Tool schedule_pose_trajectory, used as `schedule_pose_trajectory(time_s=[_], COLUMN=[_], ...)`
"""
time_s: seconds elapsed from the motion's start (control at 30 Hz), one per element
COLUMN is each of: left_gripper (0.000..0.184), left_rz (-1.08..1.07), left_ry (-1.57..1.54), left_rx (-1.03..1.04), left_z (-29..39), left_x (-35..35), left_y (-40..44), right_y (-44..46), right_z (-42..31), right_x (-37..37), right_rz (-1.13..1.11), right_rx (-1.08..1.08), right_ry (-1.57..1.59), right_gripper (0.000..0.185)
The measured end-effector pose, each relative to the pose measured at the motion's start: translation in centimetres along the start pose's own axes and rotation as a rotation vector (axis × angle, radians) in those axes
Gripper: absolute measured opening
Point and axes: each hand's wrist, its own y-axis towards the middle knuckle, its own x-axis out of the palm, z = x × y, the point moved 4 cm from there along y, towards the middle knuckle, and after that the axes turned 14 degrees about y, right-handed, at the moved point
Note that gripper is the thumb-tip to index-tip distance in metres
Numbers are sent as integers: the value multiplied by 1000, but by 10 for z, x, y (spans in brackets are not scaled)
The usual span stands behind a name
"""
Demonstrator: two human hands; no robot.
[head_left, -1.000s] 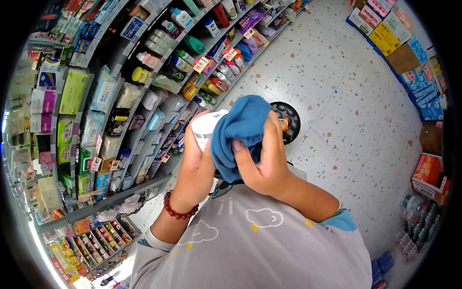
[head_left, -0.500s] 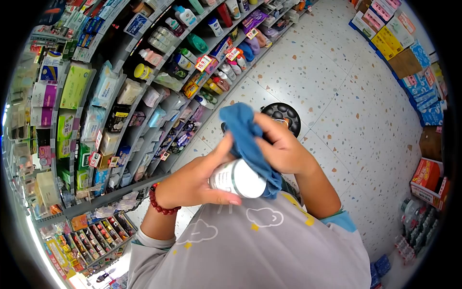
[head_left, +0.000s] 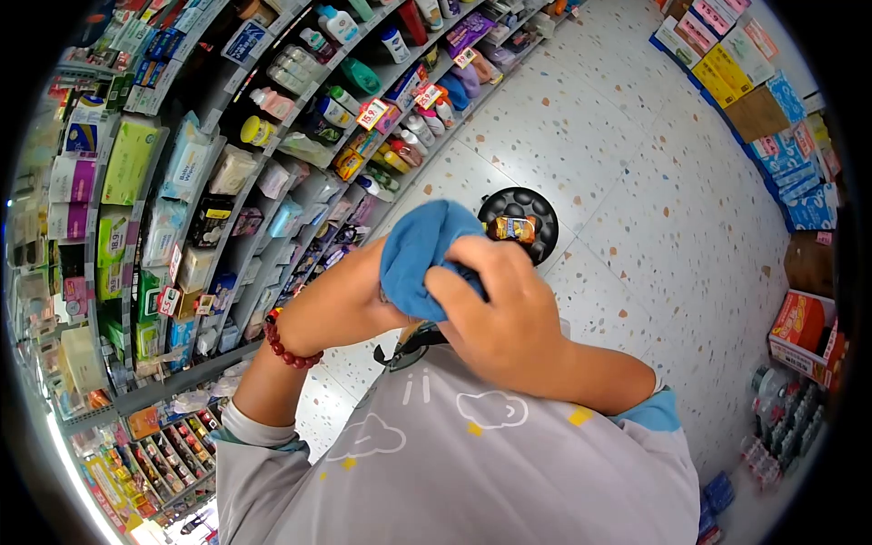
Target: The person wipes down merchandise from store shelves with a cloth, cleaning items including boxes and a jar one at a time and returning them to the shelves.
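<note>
A blue cloth (head_left: 420,259) is bunched up in front of my chest. My right hand (head_left: 498,300) grips it from the right, fingers curled and thumb pressed into the folds. From the left, my left hand (head_left: 380,311) reaches in beneath the cloth, its fingers mostly covered; a red bead bracelet (head_left: 289,350) circles that wrist. The white jar that the left hand held half a second ago is hidden now, behind the cloth and hands.
Store shelves (head_left: 232,150) packed with toiletries and wipes curve along the left. Beyond my hands, a round black stool (head_left: 545,218) stands on the speckled floor (head_left: 627,173) with an orange packet (head_left: 515,229) on it. Boxes (head_left: 727,73) line the right side.
The cloth has moved left and down over the jar, covering it and most of my left hand. My right hand has come in closer to the left. More of the stool and its packet shows.
</note>
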Motion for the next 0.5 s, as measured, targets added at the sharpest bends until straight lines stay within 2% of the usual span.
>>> schedule_pose_trajectory(time_s=[0.03, 0.07, 0.13, 0.17, 0.27, 0.33, 0.43, 0.5], left_gripper=[74, 74, 77, 79, 76, 78, 87, 94], left_rz=[-62, -65, 45, 80, 160, 160, 146, 120], left_ry=[-134, -136, -341, -424, -605, -631, -641, -644], left_rx=[-150, -149, -225, -246, -276, -295, -270, -244], left_z=[-5, -4, -2, -1, 2, 8, 14, 17], left_x=[3, 6, 11, 14, 35, 41, 40, 37], left_y=[-3, -3, -2, -1, -5, -10, -15, -16], right_y=[-3, -5, -10, -13, -18, -25, -26, -18], right_z=[6, 11, 19, 21, 26, 30, 28, 32], right_x=[-2, -1, -7, -7, -10, -6, 0, 3], right_rz=[80, 79, 281, 302, 368, 385, 507, 481], right_rx=[-32, -29, -54, -69, -66, -90, -69, 153], right_ry=[24, 22, 115, 131, 150, 194, 245, 544], right_gripper=[43, 43, 49, 53, 49, 50, 41, 36])
